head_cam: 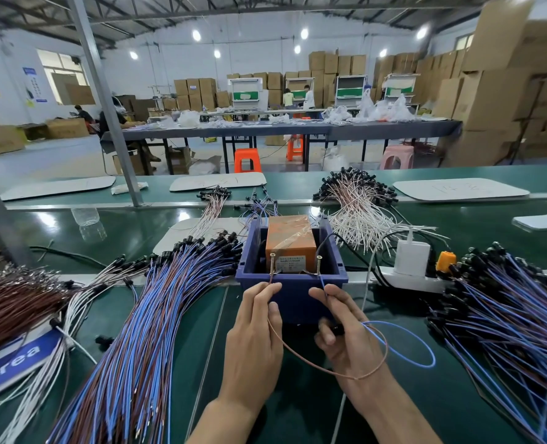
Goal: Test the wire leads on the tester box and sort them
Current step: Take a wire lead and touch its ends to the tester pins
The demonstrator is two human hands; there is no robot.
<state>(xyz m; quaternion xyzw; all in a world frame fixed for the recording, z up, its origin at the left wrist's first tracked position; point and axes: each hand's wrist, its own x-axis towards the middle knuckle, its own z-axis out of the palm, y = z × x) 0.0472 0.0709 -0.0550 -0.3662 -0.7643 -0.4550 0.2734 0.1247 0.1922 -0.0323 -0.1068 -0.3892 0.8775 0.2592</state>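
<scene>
A factory assembly hall: green conveyor benches (458, 216) heaped with wire bundles (156, 302), stacked cardboard cartons (490, 91) far right, workers at long tables (297, 128).

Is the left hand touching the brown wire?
Touching. The head view shows the left hand pinching the brown wire between thumb and forefinger.

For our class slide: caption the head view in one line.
Left hand holds a brown wire, right hand a blue wire, at the screws of the tester box.
</scene>
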